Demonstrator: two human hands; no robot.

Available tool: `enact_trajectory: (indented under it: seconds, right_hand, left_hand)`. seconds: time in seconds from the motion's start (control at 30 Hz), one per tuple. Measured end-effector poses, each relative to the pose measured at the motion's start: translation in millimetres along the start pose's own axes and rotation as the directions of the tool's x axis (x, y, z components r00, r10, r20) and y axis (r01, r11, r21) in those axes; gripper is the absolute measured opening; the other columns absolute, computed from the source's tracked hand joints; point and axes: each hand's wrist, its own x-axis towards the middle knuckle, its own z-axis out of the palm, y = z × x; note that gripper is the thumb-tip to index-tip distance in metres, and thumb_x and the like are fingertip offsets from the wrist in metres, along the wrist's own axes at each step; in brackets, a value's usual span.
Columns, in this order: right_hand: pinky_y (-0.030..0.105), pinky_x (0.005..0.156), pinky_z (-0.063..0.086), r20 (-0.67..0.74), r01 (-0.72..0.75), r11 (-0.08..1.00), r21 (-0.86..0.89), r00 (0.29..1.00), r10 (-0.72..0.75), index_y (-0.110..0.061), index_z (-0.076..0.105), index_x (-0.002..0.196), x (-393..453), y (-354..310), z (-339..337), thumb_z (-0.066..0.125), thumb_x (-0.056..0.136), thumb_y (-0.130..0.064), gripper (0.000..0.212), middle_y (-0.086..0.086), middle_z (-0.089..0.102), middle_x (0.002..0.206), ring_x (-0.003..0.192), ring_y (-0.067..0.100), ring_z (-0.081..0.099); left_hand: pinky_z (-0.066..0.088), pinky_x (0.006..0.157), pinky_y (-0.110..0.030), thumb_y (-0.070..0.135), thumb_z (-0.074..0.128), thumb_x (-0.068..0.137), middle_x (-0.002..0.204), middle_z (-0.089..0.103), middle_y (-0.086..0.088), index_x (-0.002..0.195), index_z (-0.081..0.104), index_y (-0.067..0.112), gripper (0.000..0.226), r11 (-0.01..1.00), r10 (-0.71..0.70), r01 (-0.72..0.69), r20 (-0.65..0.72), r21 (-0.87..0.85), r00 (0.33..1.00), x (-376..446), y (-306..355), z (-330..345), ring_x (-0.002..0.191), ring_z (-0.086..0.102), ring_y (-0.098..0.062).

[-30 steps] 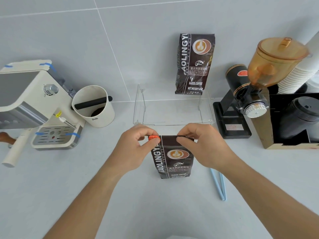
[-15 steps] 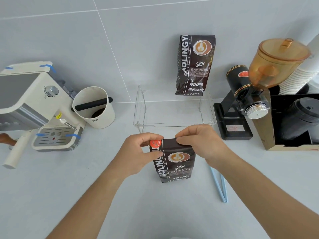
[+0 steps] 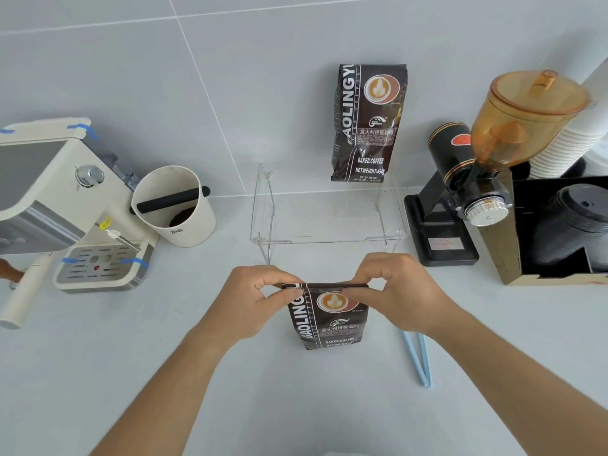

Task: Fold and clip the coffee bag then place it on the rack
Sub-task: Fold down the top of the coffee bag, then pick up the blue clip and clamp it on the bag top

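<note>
A dark brown coffee bag [image 3: 329,319] stands upright on the grey counter in front of me. My left hand [image 3: 253,297] pinches the left end of its folded top edge. My right hand [image 3: 398,291] pinches the right end of the same fold. The top is rolled down flat between my fingers. A pale blue bag clip [image 3: 418,358] lies on the counter just right of the bag, untouched. The clear acrylic rack [image 3: 329,238] stands behind the bag, with a second, taller coffee bag [image 3: 367,123] upright on its back right part.
A cream espresso machine [image 3: 59,199] and a cream knock box [image 3: 177,209] sit at the left. A black grinder with an amber hopper [image 3: 487,166] stands at the right, beside a cardboard holder of black lids [image 3: 566,232] and stacked white cups [image 3: 572,139].
The bag's top has been folded further down, hiding the orange spot at its left corner. Both hands stayed on the top edge, shifting slightly with the fold.
</note>
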Motion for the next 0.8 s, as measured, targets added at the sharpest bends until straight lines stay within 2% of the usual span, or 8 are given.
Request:
enact_trajectory:
  seconds: [0.07, 0.13, 0.23, 0.33, 0.47, 0.53, 0.67, 0.8]
  right_hand:
    - [0.009, 0.067, 0.046, 0.016, -0.02, 0.998, 0.063, 1.0, 0.019, -0.016, 0.079, 0.076, -2.7, 4.3, -0.3, 0.079, 0.078, -0.017, 0.003, -0.011, 0.072, 0.077, 0.078, 0.006, 0.066]
    - [0.006, 0.077, 0.047, -0.046, -0.096, 0.987, 0.131, 0.994, 0.102, -0.019, 0.08, 0.085, -8.3, 15.7, -7.1, 0.077, 0.08, -0.018, 0.006, -0.015, 0.074, 0.086, 0.086, 0.0, 0.068]
    - [0.001, 0.071, 0.046, -0.167, -0.317, 0.929, 0.193, 0.922, 0.349, -0.021, 0.078, 0.085, -26.2, 47.0, -22.9, 0.075, 0.082, -0.015, 0.007, -0.015, 0.074, 0.086, 0.08, -0.001, 0.069]
    - [0.011, 0.064, 0.046, -0.153, -0.538, 0.842, 0.031, 0.83, 0.536, -0.02, 0.077, 0.077, -55.3, 87.3, -22.1, 0.069, 0.085, -0.016, 0.011, -0.01, 0.075, 0.081, 0.077, 0.008, 0.069]
    - [0.021, 0.063, 0.045, -0.092, -0.678, 0.729, -0.092, 0.735, 0.672, -0.031, 0.066, 0.071, -89.2, 120.3, 1.7, 0.068, 0.084, -0.026, 0.014, -0.008, 0.071, 0.078, 0.079, 0.019, 0.065]
    - [0.026, 0.065, 0.045, -0.07, -0.737, 0.668, -0.107, 0.676, 0.734, -0.029, 0.066, 0.079, -97.3, 127.5, 15.1, 0.067, 0.084, -0.032, 0.006, -0.009, 0.069, 0.08, 0.08, 0.019, 0.064]
    - [0.029, 0.063, 0.049, -0.08, -0.815, 0.56, -0.147, 0.574, 0.815, -0.021, 0.066, 0.082, -107.3, 134.7, 39.1, 0.061, 0.08, -0.029, 0.009, -0.003, 0.07, 0.079, 0.074, 0.021, 0.064]
    - [0.03, 0.06, 0.049, -0.073, -0.835, 0.53, -0.148, 0.544, 0.836, -0.011, 0.066, 0.075, -109.2, 136.6, 47.4, 0.055, 0.08, -0.024, 0.017, 0.005, 0.069, 0.072, 0.071, 0.027, 0.065]
  left_hand:
    - [0.053, 0.065, -0.024, 0.013, 0.075, 0.079, 0.082, 0.074, 0.022, 0.082, 0.078, 0.023, 0.01, 1.0, 0.005, -0.005, -0.003, 0.013, 1.0, -0.5, -3.1, -1.8, 0.08, 0.069, -0.002]
    - [0.053, 0.066, -0.03, 0.015, 0.075, 0.08, 0.082, 0.075, 0.017, 0.082, 0.078, 0.022, 0.008, 1.0, 0.007, -0.007, -0.005, 0.019, 1.0, 0.9, -6.8, -4.5, 0.078, 0.069, -0.008]
    - [0.049, 0.07, -0.017, 0.012, 0.075, 0.08, 0.081, 0.075, 0.016, 0.078, 0.076, 0.028, 0.016, 1.0, 0.017, -0.017, -0.008, 0.018, 1.0, 0.0, -10.8, -8.2, 0.078, 0.069, -0.007]
    - [0.049, 0.072, -0.017, 0.012, 0.075, 0.079, 0.08, 0.075, 0.012, 0.078, 0.076, 0.023, 0.012, 0.999, 0.032, -0.032, -0.005, 0.006, 0.999, 0.7, -13.2, -4.5, 0.077, 0.068, -0.007]
    - [0.053, 0.077, -0.025, 0.017, 0.073, 0.079, 0.082, 0.075, 0.007, 0.081, 0.077, 0.017, 0.004, 0.998, 0.057, -0.057, -0.016, -0.007, 0.998, 3.2, -15.9, -0.2, 0.081, 0.07, -0.012]
    - [0.052, 0.077, -0.02, 0.018, 0.073, 0.079, 0.084, 0.075, 0.009, 0.082, 0.076, 0.018, 0.005, 0.998, 0.064, -0.064, -0.022, -0.008, 0.998, 3.0, -15.1, 0.0, 0.081, 0.07, -0.009]
    - [0.048, 0.075, -0.01, 0.008, 0.073, 0.08, 0.087, 0.074, 0.012, 0.081, 0.075, 0.023, 0.016, 0.999, 0.051, -0.052, -0.028, -0.017, 0.998, -0.8, -11.9, 3.6, 0.078, 0.069, -0.003]
    - [0.048, 0.075, -0.009, 0.005, 0.073, 0.08, 0.086, 0.074, 0.012, 0.08, 0.074, 0.035, 0.029, 0.997, 0.058, -0.06, -0.046, -0.041, 0.997, -4.7, -9.3, 5.1, 0.076, 0.068, -0.004]
